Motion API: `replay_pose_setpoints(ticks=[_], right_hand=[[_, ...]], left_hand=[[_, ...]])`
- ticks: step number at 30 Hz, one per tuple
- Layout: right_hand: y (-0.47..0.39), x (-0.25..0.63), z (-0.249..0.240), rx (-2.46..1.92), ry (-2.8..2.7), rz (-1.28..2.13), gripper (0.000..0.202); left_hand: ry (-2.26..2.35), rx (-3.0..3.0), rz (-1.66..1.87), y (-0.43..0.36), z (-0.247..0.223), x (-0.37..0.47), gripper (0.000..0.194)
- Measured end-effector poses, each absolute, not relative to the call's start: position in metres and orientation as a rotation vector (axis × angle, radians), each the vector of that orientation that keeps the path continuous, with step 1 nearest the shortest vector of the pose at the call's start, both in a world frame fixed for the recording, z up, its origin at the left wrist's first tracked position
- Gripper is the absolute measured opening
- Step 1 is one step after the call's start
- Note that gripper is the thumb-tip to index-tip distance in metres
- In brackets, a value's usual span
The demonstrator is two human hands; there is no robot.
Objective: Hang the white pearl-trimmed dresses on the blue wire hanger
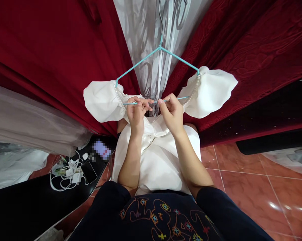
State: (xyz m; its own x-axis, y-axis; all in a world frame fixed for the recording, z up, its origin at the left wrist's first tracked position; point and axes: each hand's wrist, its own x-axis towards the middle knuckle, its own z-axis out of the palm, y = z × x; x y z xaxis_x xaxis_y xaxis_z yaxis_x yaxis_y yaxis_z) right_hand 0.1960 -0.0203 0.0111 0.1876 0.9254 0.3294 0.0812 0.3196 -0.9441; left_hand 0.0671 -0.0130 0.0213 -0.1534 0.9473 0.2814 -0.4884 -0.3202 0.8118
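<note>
A white dress (163, 167) with puffed sleeves lies over my lap. Strings of pearl-like beads (194, 92) edge its neckline and sleeves. Its shoulders hang on a light-blue clothes hanger (138, 65) whose hook points away from me. Across the neckline, my left hand (136, 113) has its thumb and bent fingers around the hanger's thin lower bar. My right hand (173, 115) pinches the same bar a short way to the right, thumb against forefinger. A small stretch of bar shows between the two hands. Anything smaller between the fingertips is hidden.
Red drapes (65, 50) hang left and right, with white fabric and metal posts (169, 33) between them. On a black bench (27, 201) at left lie a dark phone (89, 171), white cables (62, 187) and a blurred lit screen (102, 149). Red tiles (241, 187) cover the floor.
</note>
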Motion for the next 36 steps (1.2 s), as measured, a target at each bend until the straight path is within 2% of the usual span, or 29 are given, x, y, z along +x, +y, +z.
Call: replay_pose_setpoints(ticks=[3, 8, 10, 14, 17, 19, 25, 31, 36], right_hand=[[-0.018, 0.203, 0.011, -1.062, -1.233, 0.794, 0.050], [-0.016, 0.209, 0.007, -1.058, -1.257, 0.763, 0.048], [-0.016, 0.208, 0.007, -1.065, -1.248, 0.756, 0.049], [-0.018, 0.201, 0.009, -1.051, -1.225, 0.785, 0.051], [-0.018, 0.200, 0.009, -1.031, -1.216, 0.787, 0.052], [-0.018, 0.201, 0.008, -1.017, -1.219, 0.776, 0.050], [-0.016, 0.205, 0.004, -1.005, -1.254, 0.761, 0.044], [-0.017, 0.206, 0.005, -1.058, -1.271, 0.723, 0.040], [-0.017, 0.214, 0.007, -1.075, -1.261, 0.634, 0.041]], left_hand=[[0.812, 0.997, 1.513, -0.021, 0.023, 0.053, 0.034], [0.919, 1.288, 1.039, -0.039, 0.041, 0.020, 0.046], [0.928, 1.393, 1.192, -0.047, 0.053, 0.014, 0.041], [0.962, 1.506, 1.835, -0.052, 0.073, 0.010, 0.016], [0.979, 1.653, 2.044, -0.047, 0.080, 0.003, 0.012], [1.081, 1.799, 2.057, -0.040, 0.079, -0.004, 0.015], [1.512, 2.033, 1.844, -0.009, 0.058, -0.019, 0.051], [1.511, 1.847, 1.940, 0.015, 0.049, -0.018, 0.037], [1.365, 1.601, 1.987, 0.026, 0.063, -0.036, 0.038]])
